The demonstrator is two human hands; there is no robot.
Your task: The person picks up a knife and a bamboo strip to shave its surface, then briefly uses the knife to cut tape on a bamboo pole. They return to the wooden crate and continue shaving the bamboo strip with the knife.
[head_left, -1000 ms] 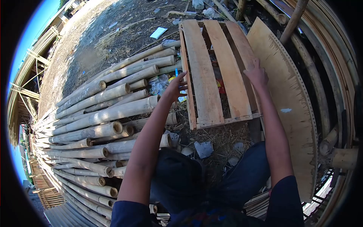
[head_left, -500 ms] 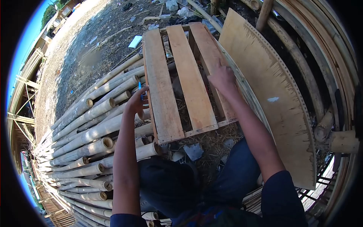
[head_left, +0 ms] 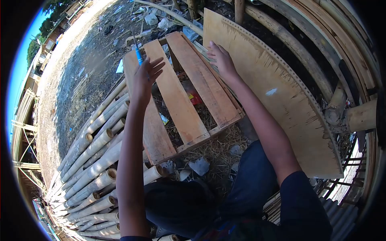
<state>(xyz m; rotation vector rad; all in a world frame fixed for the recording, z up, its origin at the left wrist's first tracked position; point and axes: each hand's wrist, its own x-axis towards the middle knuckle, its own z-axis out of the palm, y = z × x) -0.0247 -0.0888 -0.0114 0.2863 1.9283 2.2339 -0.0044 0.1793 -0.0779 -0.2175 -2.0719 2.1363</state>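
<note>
In front of me lies a slatted wooden crate [head_left: 175, 90], its boards separated by long gaps. My left hand [head_left: 145, 80] is raised over the left board, holding a blue-handled screwdriver [head_left: 139, 56] near the thumb; its thin shaft points up and away. The other fingers of that hand stretch out to the right. Off the crate's far right side, my right hand [head_left: 222, 62] has its fingers apart and nothing in it, overlapping the edge of a plywood sheet [head_left: 277, 112] in this view.
Bamboo poles [head_left: 102, 154] are stacked on the left, cut ends toward the crate. The plywood leans along the right, beside a bamboo frame [head_left: 289, 36]. Straw and broken stones [head_left: 199, 165] lie between my knees and the crate. Litter is scattered on the ground beyond.
Both hands have lifted off the crate; the left has come up over its boards with the screwdriver, the right has moved away and opened. The crate now appears turned and farther left.
</note>
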